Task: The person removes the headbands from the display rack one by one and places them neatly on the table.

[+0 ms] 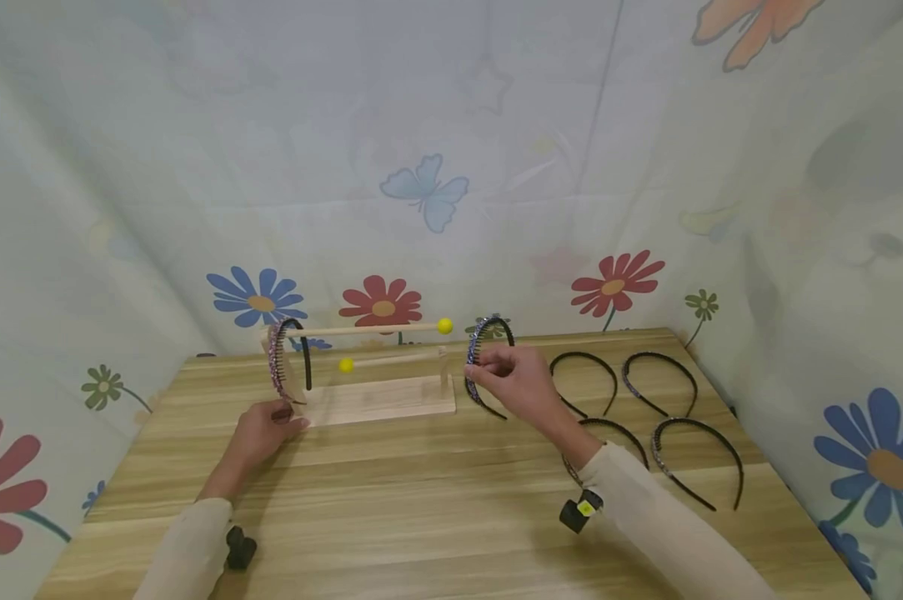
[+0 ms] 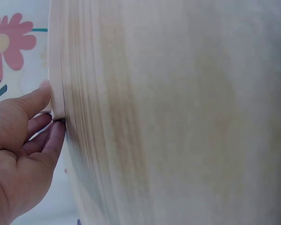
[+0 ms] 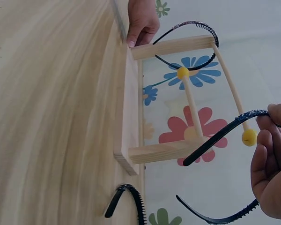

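A wooden stand (image 1: 391, 402) with two pegs, each tipped by a yellow ball (image 1: 445, 326), occupies the table's back left. My left hand (image 1: 259, 433) pinches the left end of its base, thumb and fingers at the corner (image 2: 58, 110) in the left wrist view. Over the upper peg, at its left end, hangs a headband with pinkish sparkles (image 1: 274, 358). My right hand (image 1: 522, 387) holds a blue-sparkled toothed headband (image 1: 478, 335) upright, right of the upper peg's ball. In the right wrist view this headband (image 3: 218, 136) passes close by the ball (image 3: 249, 137), its ends free.
Several dark headbands (image 1: 697, 421) lie in two rows on the right of the wooden table (image 1: 391, 517), partly under my right forearm. A flower-printed curtain (image 1: 331, 217) hangs behind the table's back edge and around its sides.
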Demonstrator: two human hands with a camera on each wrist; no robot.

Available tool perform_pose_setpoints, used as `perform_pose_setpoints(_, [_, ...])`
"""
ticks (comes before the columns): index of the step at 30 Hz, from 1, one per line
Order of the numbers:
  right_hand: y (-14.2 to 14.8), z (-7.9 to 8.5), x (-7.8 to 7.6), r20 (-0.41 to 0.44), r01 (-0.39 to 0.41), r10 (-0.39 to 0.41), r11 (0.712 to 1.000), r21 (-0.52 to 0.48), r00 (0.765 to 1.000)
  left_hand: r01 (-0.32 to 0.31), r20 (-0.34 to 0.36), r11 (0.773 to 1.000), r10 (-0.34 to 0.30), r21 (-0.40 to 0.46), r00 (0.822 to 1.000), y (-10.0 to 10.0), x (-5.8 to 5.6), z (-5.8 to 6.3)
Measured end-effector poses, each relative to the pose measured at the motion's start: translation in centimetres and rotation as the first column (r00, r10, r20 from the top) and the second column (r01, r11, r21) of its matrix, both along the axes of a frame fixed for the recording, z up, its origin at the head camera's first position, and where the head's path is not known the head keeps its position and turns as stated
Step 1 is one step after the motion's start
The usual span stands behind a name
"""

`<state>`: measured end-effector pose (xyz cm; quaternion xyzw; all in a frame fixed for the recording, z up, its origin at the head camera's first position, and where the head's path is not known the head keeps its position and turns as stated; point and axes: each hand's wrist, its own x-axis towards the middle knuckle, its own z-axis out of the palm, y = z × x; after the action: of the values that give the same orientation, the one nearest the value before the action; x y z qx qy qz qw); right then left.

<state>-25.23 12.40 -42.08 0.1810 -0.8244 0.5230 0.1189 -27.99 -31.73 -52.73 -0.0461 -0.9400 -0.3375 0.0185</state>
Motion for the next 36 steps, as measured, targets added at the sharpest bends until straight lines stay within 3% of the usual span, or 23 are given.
perform_pose_setpoints(11, [0.8, -2.0, 1.2, 0.100, 0.003, -0.002, 1.000, -0.006, 0.995, 0.006, 0.001, 1.000, -0.006, -0.005, 1.000, 0.0, -0.3, 0.0])
perform_pose_setpoints(19, [1.5, -3.5, 2.0, 0.115, 0.015, -0.020, 0.999, 0.043, 0.993, 0.007, 0.001, 1.000, -0.007, -0.007, 1.000, 0.0, -0.1, 0.2])
perform_pose_setpoints(36, [2.5, -4.5, 4.3, 0.226, 0.030, -0.056, 0.993, 0.116, 0.972, 0.005, 0.012, 1.000, -0.005, -0.004, 1.000, 0.0, -0.1, 0.0])
